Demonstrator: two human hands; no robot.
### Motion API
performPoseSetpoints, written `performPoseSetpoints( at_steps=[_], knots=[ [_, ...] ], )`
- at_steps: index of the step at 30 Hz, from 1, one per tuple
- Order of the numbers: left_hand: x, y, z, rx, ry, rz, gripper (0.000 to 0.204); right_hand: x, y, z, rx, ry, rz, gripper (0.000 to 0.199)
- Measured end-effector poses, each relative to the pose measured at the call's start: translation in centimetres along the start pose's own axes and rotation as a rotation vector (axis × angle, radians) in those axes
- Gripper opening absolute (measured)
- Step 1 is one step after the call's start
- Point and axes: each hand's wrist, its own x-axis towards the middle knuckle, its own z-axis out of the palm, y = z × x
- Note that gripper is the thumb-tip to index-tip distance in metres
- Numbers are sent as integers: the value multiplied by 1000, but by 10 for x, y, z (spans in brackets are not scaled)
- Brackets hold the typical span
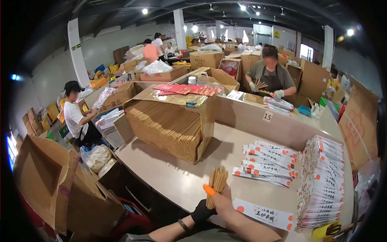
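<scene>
Both hands are together near the front edge of the table, closed around a bundle of thin wooden chopsticks [218, 180] that stands roughly upright. My left hand [202, 211], in a black glove, wraps the lower end of the bundle. My right hand [224, 201] grips it from the right, its thumb in an orange finger cover pressed across the sticks. A white printed paper sleeve [264, 214] with an orange dot lies beside my right forearm. Beyond the hands, an open-sided carton [208, 125] is packed with stacked chopsticks [169, 128].
Overlapping sleeve packets [268, 161] lie right of centre, beside a tall sleeve stack [322, 183]. A low partition [246, 111] edges the table; a co-worker [272, 74] handles sticks behind it. Empty cartons [44, 177] stand at left. Yellow-handled scissors [326, 230] lie near right.
</scene>
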Motion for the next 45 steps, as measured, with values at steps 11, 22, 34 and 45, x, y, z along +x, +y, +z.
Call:
performPoseSetpoints(
  at_steps=[11, 22, 34, 45],
  knots=[
    [15, 41, -34, -651, -43, -509, 51, -69, -40, -139, -1253, -52, -580, 20],
    [20, 37, -3, -212, 173, -283, 16, -86, -6, -134, -1599, -174, -603, 37],
    [19, 38, -45, 126, 299, -228, 21, -77, -8, -143, -1158, 13, -604, 23],
    [9, 51, -65, 532, 288, 27, 22, -57, -40, -158, -520, 172, 39, 16]
  ],
)
